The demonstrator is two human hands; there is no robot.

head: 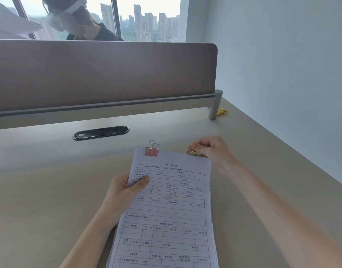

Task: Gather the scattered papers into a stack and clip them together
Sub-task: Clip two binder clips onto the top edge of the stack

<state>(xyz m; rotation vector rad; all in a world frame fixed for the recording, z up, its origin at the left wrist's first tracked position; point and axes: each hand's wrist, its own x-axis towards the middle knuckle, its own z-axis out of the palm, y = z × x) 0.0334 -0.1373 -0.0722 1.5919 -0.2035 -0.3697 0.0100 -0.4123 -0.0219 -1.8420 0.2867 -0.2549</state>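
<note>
A stack of printed forms (166, 215) is held over the beige desk (50, 190), its sheets squared together. My left hand (127, 190) grips the stack's left edge, thumb on the top sheet. A pink binder clip (152, 151) is clamped on the top edge near the left corner, its wire handles standing up. At the top right corner sits a gold binder clip (193, 152). My right hand (212, 149) pinches its handles with the fingertips.
A brown divider panel (108, 74) runs along the back of the desk, with a black cable port (101, 132) in front of it. A yellow scrap (222, 111) lies by the panel's post. Another person sits behind the panel. A white wall stands on the right.
</note>
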